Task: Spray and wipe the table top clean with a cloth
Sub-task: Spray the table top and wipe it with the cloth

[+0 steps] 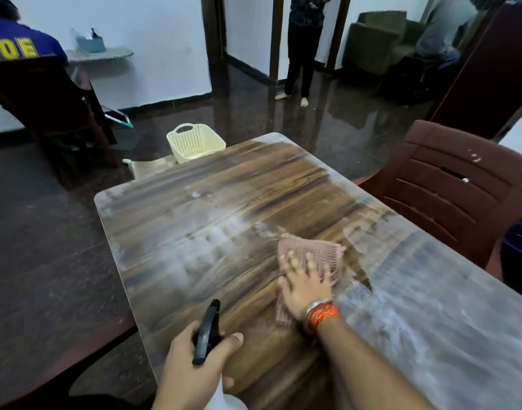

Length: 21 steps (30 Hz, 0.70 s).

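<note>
A wooden table top (212, 208) fills the middle of the view, with pale dusty streaks near the centre and a grey dull area on the near right side. My right hand (305, 287) presses flat on a pink cloth (316, 251) lying on the table right of centre; the hand is blurred. My left hand (194, 365) grips a spray bottle (205, 332) by its black trigger head at the near edge; the white bottle body shows below the hand.
A dark red plastic chair (455, 187) stands at the table's right side. A cream plastic basket (194, 143) sits on the floor past the far edge. One person sits at the far left and another stands in the doorway.
</note>
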### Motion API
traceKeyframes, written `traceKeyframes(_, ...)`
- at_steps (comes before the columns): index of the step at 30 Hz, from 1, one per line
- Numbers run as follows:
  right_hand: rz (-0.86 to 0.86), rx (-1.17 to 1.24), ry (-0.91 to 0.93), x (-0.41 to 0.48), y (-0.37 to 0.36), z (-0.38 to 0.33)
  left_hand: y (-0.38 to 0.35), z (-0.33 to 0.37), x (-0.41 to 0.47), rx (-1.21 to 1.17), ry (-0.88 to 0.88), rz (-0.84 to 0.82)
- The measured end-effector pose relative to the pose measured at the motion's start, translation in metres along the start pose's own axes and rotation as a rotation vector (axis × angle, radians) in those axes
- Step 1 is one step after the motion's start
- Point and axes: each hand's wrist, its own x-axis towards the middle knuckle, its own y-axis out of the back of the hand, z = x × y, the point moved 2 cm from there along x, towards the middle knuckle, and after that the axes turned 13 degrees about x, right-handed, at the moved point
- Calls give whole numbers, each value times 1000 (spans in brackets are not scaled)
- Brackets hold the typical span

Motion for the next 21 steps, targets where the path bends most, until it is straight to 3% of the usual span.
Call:
traceKeyframes(4, -127, -79, 394, -96, -29, -11, -28, 8, -23, 62, -42, -24)
traceKeyframes(6, -49, -116, 446, -120, -22, 23, -38, 7, -40, 146, -44, -21)
traceKeyframes(8, -27, -64, 315, -132, -12, 69, -44, -8, -49, 162, -9, 4)
traceKeyframes(11, 45, 0, -59, -156, 19, 132, -55, -28, -75, 166, -65, 52)
traceKeyframes(13, 71, 38, -134, -174, 19, 140, -63, -40, -85, 262, -106, 69)
traceKeyframes(15, 73, 15, -81, -201, 3, 124, -75, -48, -101, 322, -111, 4)
traceKeyframes(19, 102, -136, 303, -275, -55, 78, -87, -68, -148, 474, -120, 32)
traceKeyframes(21, 59, -223, 452, -325, -65, 49, -92, -86, -178, 367, -157, 72)
